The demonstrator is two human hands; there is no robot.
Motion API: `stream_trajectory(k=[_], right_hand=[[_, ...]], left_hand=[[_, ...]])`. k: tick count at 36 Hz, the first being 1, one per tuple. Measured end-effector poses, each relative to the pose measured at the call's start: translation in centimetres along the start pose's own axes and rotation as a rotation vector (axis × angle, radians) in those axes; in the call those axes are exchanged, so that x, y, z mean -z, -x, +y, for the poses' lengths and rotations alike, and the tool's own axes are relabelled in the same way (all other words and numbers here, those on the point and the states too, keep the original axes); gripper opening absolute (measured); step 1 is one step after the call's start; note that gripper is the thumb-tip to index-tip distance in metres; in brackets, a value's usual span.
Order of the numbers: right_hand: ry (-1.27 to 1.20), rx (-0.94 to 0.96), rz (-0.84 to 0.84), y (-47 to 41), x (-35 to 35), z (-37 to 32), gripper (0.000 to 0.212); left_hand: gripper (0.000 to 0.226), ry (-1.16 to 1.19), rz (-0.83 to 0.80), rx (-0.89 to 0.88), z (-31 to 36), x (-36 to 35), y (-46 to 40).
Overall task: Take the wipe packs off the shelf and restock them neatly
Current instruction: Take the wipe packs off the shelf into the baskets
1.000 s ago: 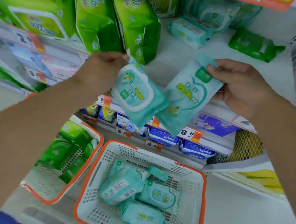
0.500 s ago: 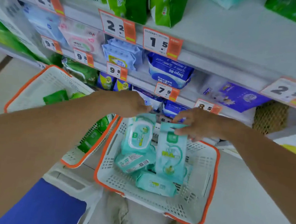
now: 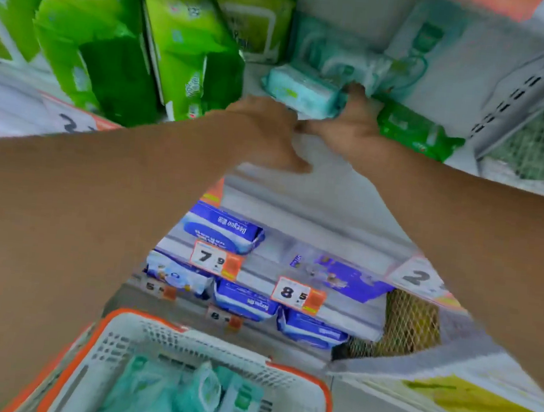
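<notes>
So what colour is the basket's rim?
Orange, on the white basket; the head view, the only one, shows it.

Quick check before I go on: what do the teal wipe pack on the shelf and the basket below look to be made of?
Teal wipe pack: looks like soft plastic film, slightly glossy; its rounded, pillowy edges suggest a flexible wrapper, though blur hides detail.
Basket: looks like rigid moulded plastic, matt white with an orange rim; the slotted walls point to that.
</notes>
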State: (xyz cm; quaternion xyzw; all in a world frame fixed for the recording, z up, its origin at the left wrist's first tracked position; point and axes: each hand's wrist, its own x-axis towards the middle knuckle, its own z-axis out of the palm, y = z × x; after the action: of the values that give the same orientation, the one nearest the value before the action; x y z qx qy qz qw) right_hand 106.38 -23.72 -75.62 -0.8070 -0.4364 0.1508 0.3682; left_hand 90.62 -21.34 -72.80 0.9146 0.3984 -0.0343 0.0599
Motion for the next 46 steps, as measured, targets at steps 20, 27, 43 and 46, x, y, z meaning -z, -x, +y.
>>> stream_trajectory(k=[20, 27, 43, 46], right_hand=[[-0.435, -0.145, 0.161, -5.8, 1.5, 0.6, 0.125], [-0.487, -0.180, -0.014, -5.5, 1.4, 0.4, 0.049], [-0.952, -0.360, -0.044, 10.8, 6.9, -0.9, 0.016], [-0.979, -0.319, -0.114, 15.2, 7.2, -2.0, 0.015]], left_hand=[[0.133, 0.281, 0.154, 0.367, 0.7, -2.0, -5.9], [0.118, 0.359, 0.200, 0.385, -0.3, -2.0, -6.9], [0.034, 1.286, 0.132, 0.182, -0.6, 2.4, 8.3], [0.052, 1.451, 0.103, 0.141, -2.3, 1.8, 13.3]])
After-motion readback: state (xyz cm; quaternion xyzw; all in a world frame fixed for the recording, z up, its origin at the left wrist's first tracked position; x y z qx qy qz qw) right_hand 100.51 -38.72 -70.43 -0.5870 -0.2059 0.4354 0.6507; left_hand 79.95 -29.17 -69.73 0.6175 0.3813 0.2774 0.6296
